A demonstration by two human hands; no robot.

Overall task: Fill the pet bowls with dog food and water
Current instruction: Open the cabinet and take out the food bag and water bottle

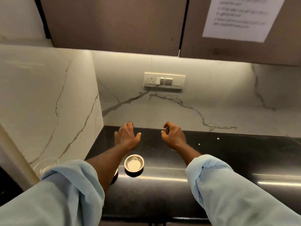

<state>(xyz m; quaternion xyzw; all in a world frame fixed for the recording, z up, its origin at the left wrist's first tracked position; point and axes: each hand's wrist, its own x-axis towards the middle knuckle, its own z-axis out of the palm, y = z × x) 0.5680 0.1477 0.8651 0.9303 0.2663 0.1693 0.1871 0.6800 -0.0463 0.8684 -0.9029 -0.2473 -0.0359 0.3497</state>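
Observation:
A small steel pet bowl [134,163] stands on the black countertop [211,152], its inside bare and shiny. A second dark round object shows partly under my left forearm, mostly hidden. My left hand [127,136] hovers over the counter beyond the bowl, fingers spread, holding nothing. My right hand [173,135] hangs to the right of it, fingers loosely curled and apart, also with nothing in it. Both arms wear rolled-up light blue sleeves. No dog food or water container is in view.
A white marble backsplash rises behind the counter, carrying a switch and socket panel [164,81]. A marble side wall [48,103] closes the left. Brown upper cabinets [114,22] hang overhead, with a printed paper sheet [241,15] taped on the right door.

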